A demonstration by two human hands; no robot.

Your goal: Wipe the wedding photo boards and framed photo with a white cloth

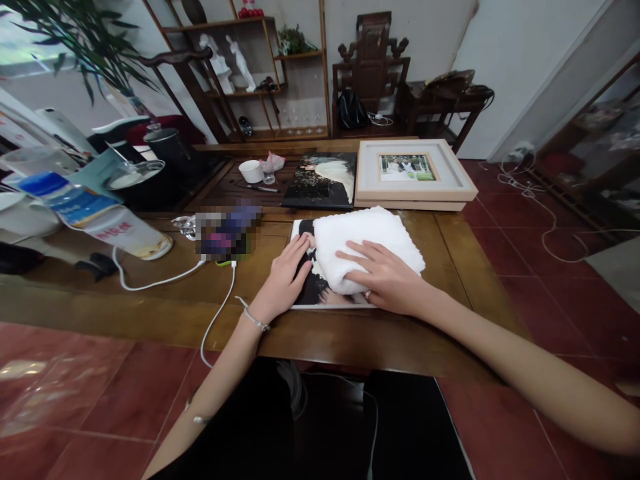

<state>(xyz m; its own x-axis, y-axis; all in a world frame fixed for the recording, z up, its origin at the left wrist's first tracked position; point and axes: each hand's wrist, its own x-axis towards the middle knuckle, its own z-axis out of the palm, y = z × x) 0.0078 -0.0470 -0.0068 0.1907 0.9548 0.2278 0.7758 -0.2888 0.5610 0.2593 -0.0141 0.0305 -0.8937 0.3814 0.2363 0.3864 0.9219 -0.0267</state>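
A flat photo print [313, 290] lies on the wooden table [350, 340] right in front of me. A folded white towel [365, 240] covers most of it. My right hand [383, 273] rests flat on the towel with its fingers stretched out. My left hand [285, 273] lies flat on the print's left part, fingers extended, touching the towel's edge.
Behind the towel lie a dark photo print [320, 180] and a stack of white picture frames [413, 175]. A white cup [251, 171], a blurred object [227, 232] with a white cable [220, 307], and a plastic bottle [100, 217] lie to the left. Shelves and a carved chair stand at the back.
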